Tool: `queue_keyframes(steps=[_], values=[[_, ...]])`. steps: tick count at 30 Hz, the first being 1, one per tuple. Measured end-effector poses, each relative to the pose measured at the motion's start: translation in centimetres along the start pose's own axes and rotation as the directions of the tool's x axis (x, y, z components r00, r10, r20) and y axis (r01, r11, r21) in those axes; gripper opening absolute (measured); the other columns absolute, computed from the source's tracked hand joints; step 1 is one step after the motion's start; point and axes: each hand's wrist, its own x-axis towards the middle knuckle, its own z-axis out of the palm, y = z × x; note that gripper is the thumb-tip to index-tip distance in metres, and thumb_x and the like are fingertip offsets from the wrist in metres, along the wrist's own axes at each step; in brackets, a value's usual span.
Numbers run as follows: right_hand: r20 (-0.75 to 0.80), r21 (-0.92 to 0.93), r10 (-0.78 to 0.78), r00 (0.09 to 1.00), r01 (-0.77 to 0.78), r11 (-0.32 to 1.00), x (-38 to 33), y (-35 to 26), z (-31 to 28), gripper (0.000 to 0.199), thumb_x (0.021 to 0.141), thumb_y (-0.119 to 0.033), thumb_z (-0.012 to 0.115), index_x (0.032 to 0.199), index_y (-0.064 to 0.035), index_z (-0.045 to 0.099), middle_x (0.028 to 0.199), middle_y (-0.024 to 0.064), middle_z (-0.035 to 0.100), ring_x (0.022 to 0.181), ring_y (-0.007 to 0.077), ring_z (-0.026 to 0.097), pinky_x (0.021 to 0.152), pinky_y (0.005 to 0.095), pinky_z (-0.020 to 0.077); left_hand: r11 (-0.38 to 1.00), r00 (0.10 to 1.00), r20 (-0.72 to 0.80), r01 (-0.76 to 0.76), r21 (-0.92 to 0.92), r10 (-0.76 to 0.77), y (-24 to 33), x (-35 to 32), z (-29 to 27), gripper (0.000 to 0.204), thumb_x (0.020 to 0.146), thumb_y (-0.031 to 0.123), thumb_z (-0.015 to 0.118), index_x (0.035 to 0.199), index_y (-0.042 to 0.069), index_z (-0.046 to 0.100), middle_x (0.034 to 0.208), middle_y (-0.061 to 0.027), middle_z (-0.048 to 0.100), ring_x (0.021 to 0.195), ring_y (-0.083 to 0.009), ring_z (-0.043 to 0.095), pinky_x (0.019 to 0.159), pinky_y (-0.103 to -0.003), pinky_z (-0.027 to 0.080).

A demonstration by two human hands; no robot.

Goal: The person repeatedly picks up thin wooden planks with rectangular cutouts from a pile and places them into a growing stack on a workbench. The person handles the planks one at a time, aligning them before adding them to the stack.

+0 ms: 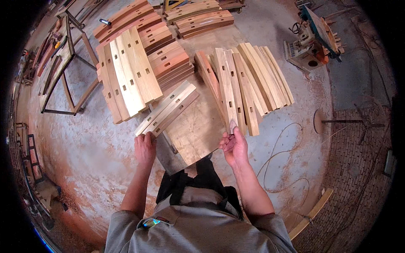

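Note:
Two pale-to-brown wooden slats (168, 109) with rectangular mortises lie side by side, angled over the left part of a plywood board. My left hand (145, 148) is closed on their near end, its fingers curled over the edge. On the right, a long mortised slat (228, 90) lies in a fanned row, its near end at my right hand (236, 145). That hand is turned partly palm up, fingers curled and thumb against the slat's end. Beside this slat lie a reddish slat (209, 78) and several pale slats (263, 76).
The plywood board (194, 135) lies in front of me. Stacked mortised slats (128, 71) stand beyond on the left, with more stacks (204, 23) behind. A metal-framed table (69, 63) is far left, a machine (312, 46) far right. A cord (274, 156) loops across the floor.

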Motion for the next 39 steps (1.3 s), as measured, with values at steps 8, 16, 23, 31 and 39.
queue_keyframes(steps=[8,16,23,31,39], values=[[0.214,0.009,0.110,0.971,-0.115,0.993,-0.1,-1.8,-0.6,0.039,0.094,-0.045,0.053,0.102,-0.0076,0.058,0.077,0.0076,0.060,0.062,0.0195,0.054,0.057,0.0340,0.0424,0.999,0.997,-0.075,0.025,0.026,-0.023,0.5,0.0,0.2,0.030,0.074,0.010,0.069,0.103,0.008,0.061,0.095,-0.0125,0.058,0.091,-0.0328,0.055,0.076,-0.044,0.046],[0.506,0.253,0.226,0.832,-0.393,0.884,-2.1,-1.8,-3.5,0.041,0.096,-0.046,0.047,0.109,-0.0083,0.057,0.082,0.0105,0.059,0.062,0.0235,0.053,0.060,0.0366,0.0417,0.989,0.977,-0.179,-0.130,-0.075,0.115,3.7,0.5,-1.6,0.041,0.080,0.013,0.067,0.118,0.005,0.056,0.100,-0.0157,0.058,0.097,-0.0352,0.056,0.084,-0.046,0.047],[0.455,0.060,0.187,0.871,-0.240,0.969,-5.0,-0.8,-3.7,0.038,0.099,-0.037,0.045,0.120,-0.0062,0.052,0.089,0.0115,0.062,0.068,0.0226,0.058,0.062,0.0348,0.0469,0.429,0.918,0.388,0.318,-0.845,0.083,13.8,2.1,-3.3,0.052,0.089,0.016,0.063,0.134,-0.001,0.042,0.111,-0.0147,0.060,0.101,-0.0242,0.059,0.088,-0.035,0.048],[0.380,-0.591,-0.112,0.918,0.334,0.734,-6.6,0.7,-2.0,0.036,0.092,-0.009,0.056,0.125,0.0003,0.048,0.091,0.0068,0.061,0.071,0.0119,0.057,0.065,0.0278,0.0490,0.035,0.874,0.431,0.434,-0.900,0.224,21.8,5.6,-5.4,0.058,0.089,0.011,0.059,0.140,0.000,0.034,0.116,-0.0100,0.059,0.106,-0.0166,0.057,0.092,-0.031,0.046],[0.520,-0.715,-0.166,0.838,0.533,0.453,-7.0,0.2,-3.4,0.051,0.084,-0.006,0.068,0.131,0.0010,0.046,0.093,0.0052,0.061,0.079,0.0112,0.057,0.074,0.0260,0.0489,-0.281,0.719,0.599,0.692,-0.665,0.352,19.7,6.0,-6.2,0.059,0.085,0.012,0.058,0.138,0.007,0.035,0.117,-0.0175,0.060,0.098,-0.0263,0.065,0.087,-0.040,0.054]])
